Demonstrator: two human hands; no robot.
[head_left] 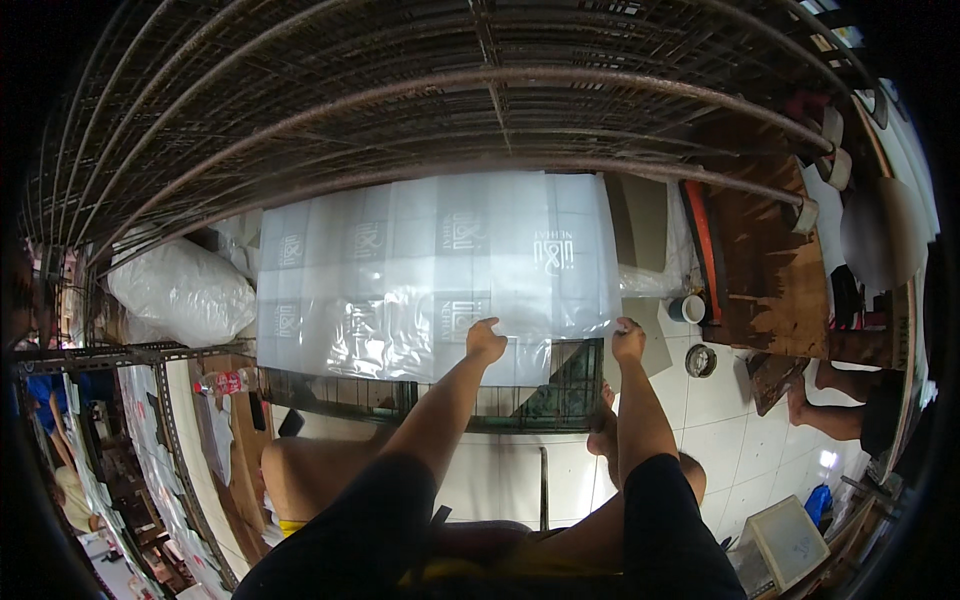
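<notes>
In the head view, on a low bench below a rusty wire rack: overlapping translucent plastic bags, laid flat, bearing pale printed emblems. Top bag: at the row's right end, its near edge by both hands. Left hand: forearm reaching up and rightward from a dark sleeve, fingers curled, thumb and forefinger pinching the film at the near edge. Right hand: forearm nearly upright in the view, fingers folded together, pinching the near right corner. The hands stand apart, about level, with film between them. Containers: one bulging clear plastic sack, left of the row, contents whitish, kind not discernible; one bottle with red label, lying on its side at the left; one white cup, right of the bench, contents not discernible; one round metal dish, on the tiled floor, holding something too small to identify; one pale rectangular box, lower right, interior not discernible.
</notes>
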